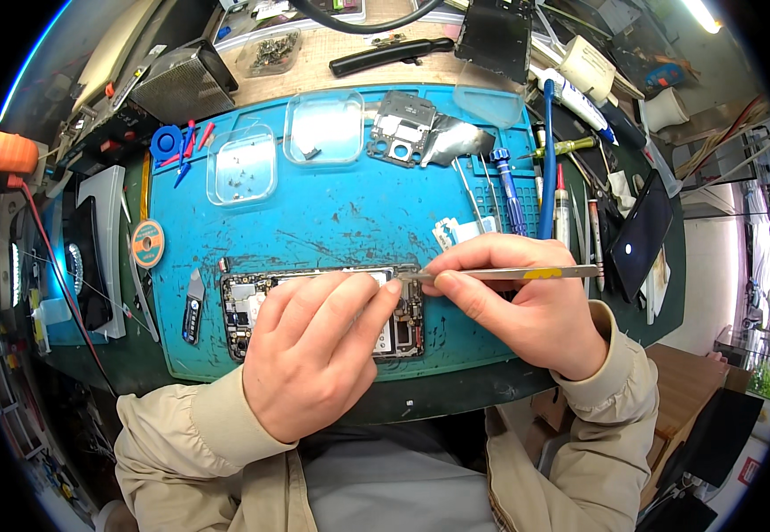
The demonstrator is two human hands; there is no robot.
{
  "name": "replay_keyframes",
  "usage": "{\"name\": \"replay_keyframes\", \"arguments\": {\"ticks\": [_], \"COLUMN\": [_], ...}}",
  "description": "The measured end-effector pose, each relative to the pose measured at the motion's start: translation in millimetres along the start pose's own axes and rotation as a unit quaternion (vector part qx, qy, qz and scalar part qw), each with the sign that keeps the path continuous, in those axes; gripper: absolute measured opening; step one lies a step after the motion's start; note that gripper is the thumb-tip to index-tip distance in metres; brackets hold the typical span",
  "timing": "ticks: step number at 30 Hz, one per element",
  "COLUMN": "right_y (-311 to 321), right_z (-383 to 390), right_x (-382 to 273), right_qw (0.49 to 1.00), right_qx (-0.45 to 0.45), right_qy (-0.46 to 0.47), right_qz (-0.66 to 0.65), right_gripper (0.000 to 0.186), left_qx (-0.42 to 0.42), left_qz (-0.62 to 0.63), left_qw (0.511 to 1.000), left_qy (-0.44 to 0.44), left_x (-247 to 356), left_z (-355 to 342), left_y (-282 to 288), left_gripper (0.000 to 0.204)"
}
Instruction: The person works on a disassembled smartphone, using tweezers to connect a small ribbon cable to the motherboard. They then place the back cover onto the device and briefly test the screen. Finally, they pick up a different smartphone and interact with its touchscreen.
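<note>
An opened smartphone [239,312] lies on the blue mat with its inner boards and battery bare. My left hand [318,350] is laid across its middle, fingers bent and close together, steadying it and covering much of its inside. The left index fingertip touches the phone's upper right area. Between thumb and fingers my right hand [527,315] pinches metal tweezers [549,273] with a yellow mark. Their tips reach the phone's upper right corner, beside the left index finger. Whether the tips grip any small part cannot be made out.
Clear trays [241,166] with screws stand behind the phone, near a removed phone plate [402,127]. A small knife [193,309] and a solder reel [147,244] lie left. Screwdrivers [508,191], a blue brush [548,160] and a dark phone [641,246] are at right.
</note>
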State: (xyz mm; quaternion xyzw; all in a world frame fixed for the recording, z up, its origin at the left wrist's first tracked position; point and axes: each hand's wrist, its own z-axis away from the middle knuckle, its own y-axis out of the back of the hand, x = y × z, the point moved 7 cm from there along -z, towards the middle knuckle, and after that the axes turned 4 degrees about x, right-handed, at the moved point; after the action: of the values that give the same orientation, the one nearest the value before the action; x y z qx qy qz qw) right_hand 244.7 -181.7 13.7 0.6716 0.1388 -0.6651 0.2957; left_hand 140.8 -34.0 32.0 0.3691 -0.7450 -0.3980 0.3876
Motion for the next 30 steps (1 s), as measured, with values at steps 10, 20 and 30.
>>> {"name": "replay_keyframes", "arguments": {"ticks": [10, 20, 30], "right_y": [0.0, 0.1, 0.3], "right_z": [-0.8, -1.0, 0.6], "right_x": [-1.3, -1.5, -7.5], "right_qw": [1.000, 0.997, 0.986], "right_qx": [-0.003, 0.004, -0.009], "right_qy": [0.012, 0.066, 0.140], "right_qz": [0.012, 0.044, 0.087], "right_gripper": [0.012, 0.011, 0.010], "left_qx": [0.012, -0.026, -0.054], "left_qz": [-0.036, 0.013, 0.011], "left_qw": [0.999, 0.999, 0.994], "left_qy": [-0.010, -0.021, -0.091], "left_x": [1.1, -6.4, -14.1], "left_z": [1.1, -0.9, -3.1], "left_y": [-0.3, 4.7, 3.9], "left_gripper": [0.050, 0.052, 0.053]}}
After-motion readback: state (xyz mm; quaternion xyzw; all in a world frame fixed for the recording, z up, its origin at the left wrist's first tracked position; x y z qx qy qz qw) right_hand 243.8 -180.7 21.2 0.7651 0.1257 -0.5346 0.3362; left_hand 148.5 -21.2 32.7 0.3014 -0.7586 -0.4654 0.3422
